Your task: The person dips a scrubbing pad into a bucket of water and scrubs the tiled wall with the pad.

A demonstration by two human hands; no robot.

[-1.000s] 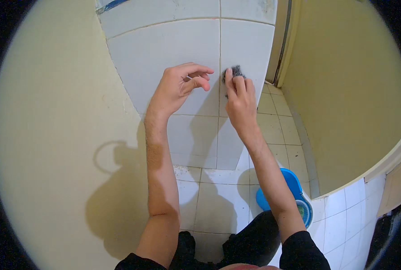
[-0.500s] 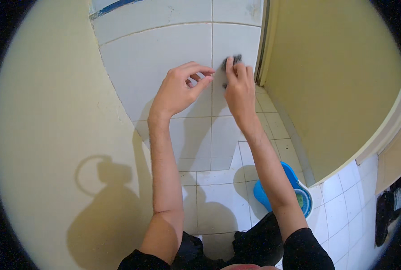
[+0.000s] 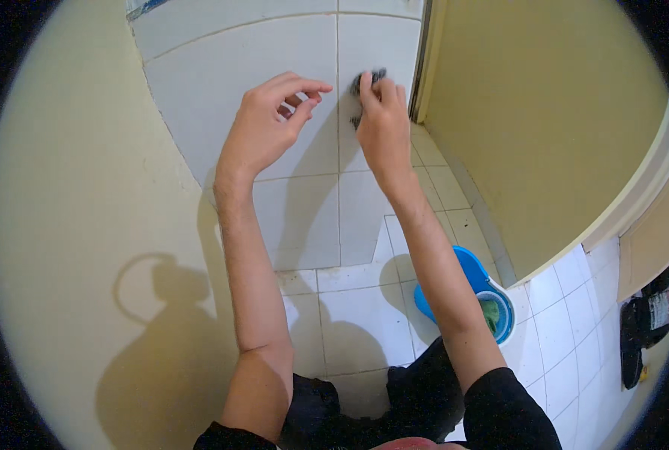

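My right hand presses a dark grey scrubbing pad flat against the white tiled wall, right beside a vertical grout line. Only the pad's top edge shows above my fingers. My left hand hovers just left of it, close to the tiles, with fingers curled and thumb near the fingertips; it holds nothing.
A blue bucket with a green cloth inside sits on the white floor tiles by my right forearm. A yellow wall stands on the left and a yellow door or panel on the right. Dark sandals lie at far right.
Both hands have shifted slightly upward on the tiled wall, with the pad still under my right fingers. My view has swung a little to the left.
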